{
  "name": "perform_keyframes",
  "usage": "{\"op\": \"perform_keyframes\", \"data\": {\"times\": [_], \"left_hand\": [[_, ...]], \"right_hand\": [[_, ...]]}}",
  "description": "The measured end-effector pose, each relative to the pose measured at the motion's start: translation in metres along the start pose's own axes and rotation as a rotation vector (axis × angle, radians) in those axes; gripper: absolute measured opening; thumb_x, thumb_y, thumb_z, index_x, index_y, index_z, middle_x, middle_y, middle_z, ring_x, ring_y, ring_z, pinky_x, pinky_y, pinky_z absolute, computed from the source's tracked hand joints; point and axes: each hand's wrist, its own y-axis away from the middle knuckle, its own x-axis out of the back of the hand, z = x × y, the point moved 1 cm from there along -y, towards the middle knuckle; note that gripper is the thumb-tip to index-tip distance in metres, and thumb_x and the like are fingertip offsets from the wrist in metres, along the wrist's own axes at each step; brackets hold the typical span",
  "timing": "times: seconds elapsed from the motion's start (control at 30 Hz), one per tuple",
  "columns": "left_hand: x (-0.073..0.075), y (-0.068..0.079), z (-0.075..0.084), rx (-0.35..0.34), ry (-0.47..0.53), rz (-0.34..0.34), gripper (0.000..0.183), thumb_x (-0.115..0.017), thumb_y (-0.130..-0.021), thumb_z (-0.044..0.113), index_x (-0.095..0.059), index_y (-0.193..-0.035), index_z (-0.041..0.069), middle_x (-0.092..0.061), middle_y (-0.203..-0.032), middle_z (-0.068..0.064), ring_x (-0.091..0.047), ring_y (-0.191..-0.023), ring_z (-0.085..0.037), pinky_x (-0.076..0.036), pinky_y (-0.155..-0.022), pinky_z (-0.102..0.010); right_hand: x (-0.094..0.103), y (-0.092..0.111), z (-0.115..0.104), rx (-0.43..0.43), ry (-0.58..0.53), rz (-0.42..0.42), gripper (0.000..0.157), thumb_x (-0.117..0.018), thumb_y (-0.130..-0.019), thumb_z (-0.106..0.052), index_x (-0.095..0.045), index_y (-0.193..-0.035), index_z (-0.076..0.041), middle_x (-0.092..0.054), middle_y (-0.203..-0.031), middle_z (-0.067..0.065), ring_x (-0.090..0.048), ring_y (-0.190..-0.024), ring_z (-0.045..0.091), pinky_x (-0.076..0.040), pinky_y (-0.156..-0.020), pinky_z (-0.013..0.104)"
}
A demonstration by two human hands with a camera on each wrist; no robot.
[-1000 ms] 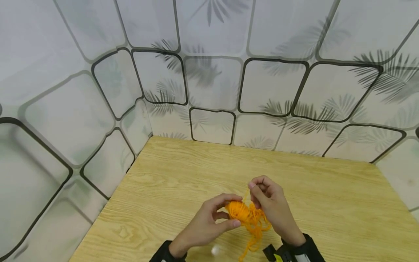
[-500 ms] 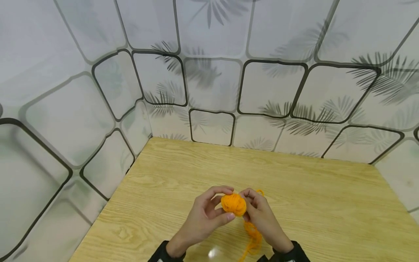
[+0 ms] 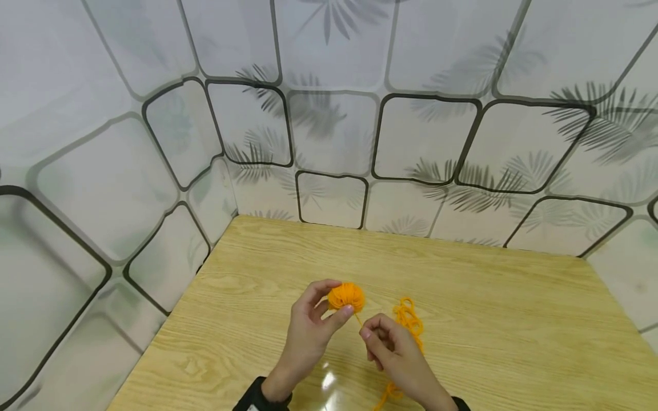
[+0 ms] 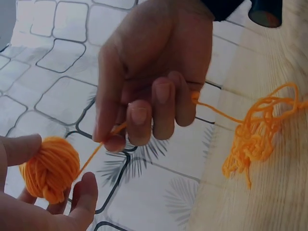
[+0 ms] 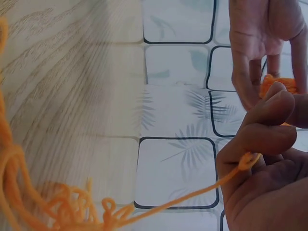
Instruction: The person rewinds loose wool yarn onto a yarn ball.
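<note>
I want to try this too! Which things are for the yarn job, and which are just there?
For the job:
yarn ball, in the left hand
yarn strand, pinched by the right hand
loose yarn

Just there:
wooden table
patterned wall

A black cuff [image 3: 263, 396] is worn on the wrist of the left hand [image 3: 310, 326], and a small pale mark [image 3: 252, 407] can be seen on it. A dark cuff [image 4: 225, 6] is worn at the right hand [image 4: 154, 72] too. Near that one, a dark, round-ended piece [image 4: 266, 14] is seen. Short nails [image 4: 162, 91] are shown on the fingers.
</note>
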Motion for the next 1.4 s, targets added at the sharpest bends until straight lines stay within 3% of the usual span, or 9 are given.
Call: {"op": "perform_keyframes", "data": {"times": [0.3, 0.53, 0.8, 1.1, 1.4], "left_hand": [[0.002, -0.001, -0.008, -0.062, -0.045, 0.009, 0.037, -0.064, -0.083, 0.007, -0.055, -0.119, 0.005, -0.047, -0.122, -0.016, -0.050, -0.106, -0.037, -0.049, -0.080, -0.043], [0.004, 0.002, -0.013, -0.009, -0.175, -0.027, 0.036, -0.065, -0.083, 0.007, -0.059, -0.118, 0.011, -0.051, -0.120, -0.011, -0.050, -0.109, -0.032, -0.049, -0.082, -0.037], [0.003, 0.006, -0.016, 0.089, -0.266, -0.168, 0.040, -0.062, -0.086, 0.008, -0.056, -0.123, 0.021, -0.045, -0.125, -0.008, -0.046, -0.112, -0.029, -0.049, -0.083, -0.033], [0.002, 0.011, -0.022, 0.065, -0.363, -0.335, 0.038, -0.067, -0.084, 0.023, -0.058, -0.121, 0.020, -0.046, -0.117, -0.005, -0.051, -0.102, -0.022, -0.050, -0.078, -0.030], [-0.001, 0.014, -0.018, 0.064, -0.242, -0.476, 0.036, -0.065, -0.085, 0.020, -0.059, -0.119, 0.014, -0.051, -0.116, -0.005, -0.053, -0.104, -0.019, -0.051, -0.075, -0.034]], "right_hand": [[0.002, 0.007, -0.014, -0.021, 0.043, 0.021, 0.026, -0.050, -0.095, -0.032, -0.052, -0.098, -0.006, -0.051, -0.071, 0.011, -0.045, -0.053, 0.014, -0.045, -0.048, 0.030], [0.010, 0.009, -0.023, -0.021, 0.004, 0.036, 0.026, -0.052, -0.094, -0.029, -0.053, -0.099, -0.004, -0.050, -0.072, 0.012, -0.043, -0.052, 0.013, -0.045, -0.048, 0.031], [0.019, 0.008, -0.032, 0.060, -0.033, 0.001, 0.022, -0.048, -0.096, -0.021, -0.051, -0.101, 0.000, -0.049, -0.070, 0.015, -0.043, -0.052, 0.013, -0.044, -0.047, 0.030], [0.029, 0.006, -0.045, 0.092, -0.064, -0.003, 0.024, -0.047, -0.097, -0.020, -0.050, -0.104, 0.002, -0.046, -0.069, 0.013, -0.042, -0.054, 0.017, -0.041, -0.049, 0.033], [0.044, -0.003, -0.051, 0.140, -0.080, 0.107, 0.019, -0.048, -0.096, -0.019, -0.051, -0.101, -0.001, -0.043, -0.067, 0.013, -0.038, -0.053, 0.019, -0.037, -0.045, 0.034]]}}
